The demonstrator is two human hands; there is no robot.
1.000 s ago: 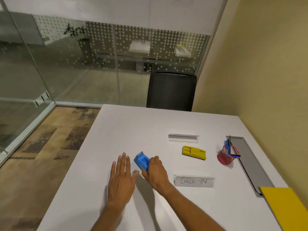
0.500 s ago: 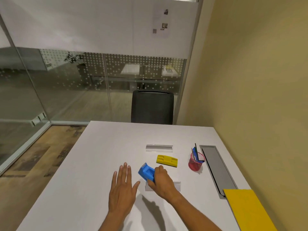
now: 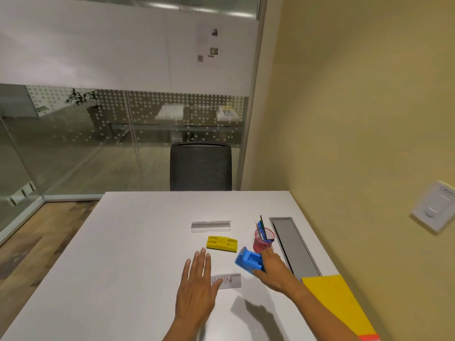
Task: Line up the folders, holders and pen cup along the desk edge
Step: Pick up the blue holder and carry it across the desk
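Your left hand (image 3: 197, 289) lies flat and open on the white worktop (image 3: 110, 267), fingers spread and pointing to 12 o'clock, its grip empty. Its thumb covers the left end of a clear sign holder (image 3: 229, 281) with lettering, which lies just at its 3 o'clock. At the hand's 12 o'clock sits a flat yellow holder (image 3: 222, 243), and further on at 12 o'clock from that stands a second clear sign holder (image 3: 211, 226), apart from it.

Your right hand (image 3: 272, 271) has its grip closed around the near end of a blue holder (image 3: 248, 260), which is raised and tilted off the worktop; a shadow falls on the surface at the hand's 6 o'clock. The pink mesh pen cup (image 3: 263, 239), with pens in it, stands just at the blue holder's 1 o'clock. At the cup's 3 o'clock runs a grey cable tray lid (image 3: 293, 244) set into the worktop. A yellow folder (image 3: 337, 303) lies at your right forearm's 3 o'clock, along the right edge by the wall.
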